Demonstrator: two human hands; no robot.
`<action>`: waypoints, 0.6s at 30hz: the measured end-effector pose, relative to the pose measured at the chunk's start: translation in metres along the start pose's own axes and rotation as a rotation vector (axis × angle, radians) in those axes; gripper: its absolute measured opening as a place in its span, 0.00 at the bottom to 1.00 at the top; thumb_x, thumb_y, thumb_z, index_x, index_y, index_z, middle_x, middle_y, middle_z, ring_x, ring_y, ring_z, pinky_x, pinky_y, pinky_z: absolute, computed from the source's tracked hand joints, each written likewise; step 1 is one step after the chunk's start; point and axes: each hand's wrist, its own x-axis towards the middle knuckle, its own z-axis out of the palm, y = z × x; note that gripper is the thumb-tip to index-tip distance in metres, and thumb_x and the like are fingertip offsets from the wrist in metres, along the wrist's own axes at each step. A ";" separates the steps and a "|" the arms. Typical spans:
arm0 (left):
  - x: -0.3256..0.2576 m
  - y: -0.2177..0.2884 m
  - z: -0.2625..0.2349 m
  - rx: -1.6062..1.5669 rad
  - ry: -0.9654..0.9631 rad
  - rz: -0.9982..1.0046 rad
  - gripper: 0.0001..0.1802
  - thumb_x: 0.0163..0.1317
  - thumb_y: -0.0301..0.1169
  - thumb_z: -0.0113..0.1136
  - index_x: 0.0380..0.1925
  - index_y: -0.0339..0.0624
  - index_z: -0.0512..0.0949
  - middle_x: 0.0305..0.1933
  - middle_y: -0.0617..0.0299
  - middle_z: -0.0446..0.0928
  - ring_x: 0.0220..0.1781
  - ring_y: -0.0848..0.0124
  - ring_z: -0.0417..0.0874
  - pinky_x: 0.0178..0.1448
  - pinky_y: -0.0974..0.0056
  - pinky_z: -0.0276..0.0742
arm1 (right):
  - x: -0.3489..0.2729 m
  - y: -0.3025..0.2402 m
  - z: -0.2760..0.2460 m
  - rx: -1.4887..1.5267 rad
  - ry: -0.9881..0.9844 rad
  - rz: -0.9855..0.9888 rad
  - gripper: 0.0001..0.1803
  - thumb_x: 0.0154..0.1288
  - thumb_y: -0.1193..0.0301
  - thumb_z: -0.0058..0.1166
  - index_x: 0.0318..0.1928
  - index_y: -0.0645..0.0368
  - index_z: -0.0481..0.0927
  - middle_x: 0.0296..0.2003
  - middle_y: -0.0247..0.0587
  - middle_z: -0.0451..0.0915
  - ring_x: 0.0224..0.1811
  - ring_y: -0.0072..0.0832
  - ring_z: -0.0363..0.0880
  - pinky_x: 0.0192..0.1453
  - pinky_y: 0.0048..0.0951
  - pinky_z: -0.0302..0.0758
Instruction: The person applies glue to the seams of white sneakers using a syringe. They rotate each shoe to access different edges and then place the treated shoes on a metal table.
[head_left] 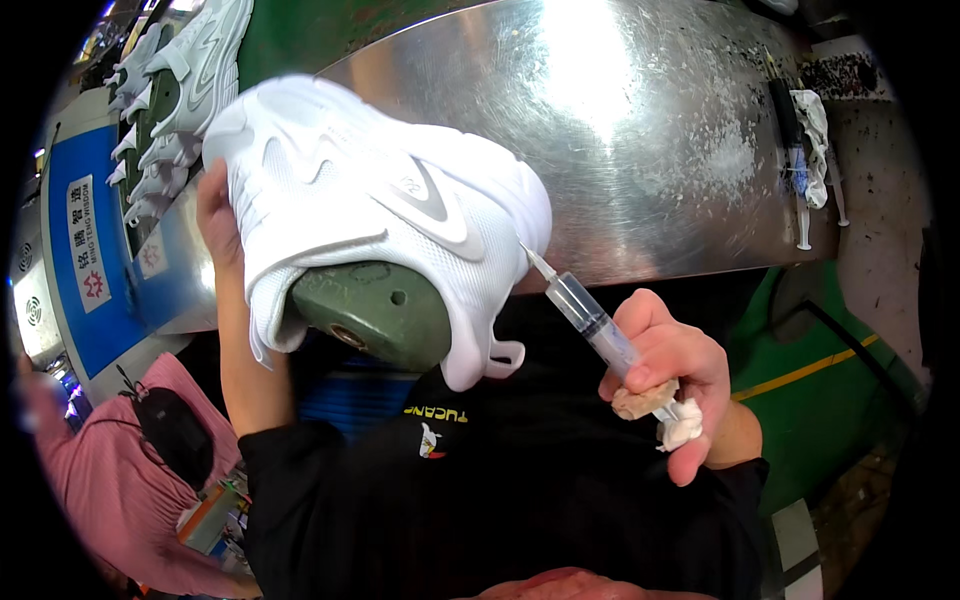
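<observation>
Left of the frame's centre, a white shoe sits on a dark green last, tilted, its toe toward the upper left and its pull tab toward the lower centre. At the toe, the left hand lies against the shoe, mostly hidden behind it; how far its fingers close cannot be told. Right of centre, the right hand is curled closed around a clear syringe, with tan and white wads at the plunger end. The syringe's tip points up and left to the sole's edge by the heel; whether it touches is too fine to tell. Across the top of the frame stretches a shiny metal counter, with more syringes at its upper-right end. More white shoes stand at the upper left; a person in pink is at the lower left.
</observation>
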 end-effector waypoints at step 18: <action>-0.162 -0.032 -0.085 0.042 0.204 -0.143 0.34 0.58 0.30 0.54 0.64 0.32 0.57 0.65 0.46 0.63 0.66 0.54 0.66 0.70 0.50 0.60 | 0.023 0.016 0.019 -0.235 -0.009 -0.049 0.35 0.38 0.50 0.73 0.44 0.61 0.78 0.35 0.34 0.83 0.28 0.25 0.74 0.39 0.26 0.59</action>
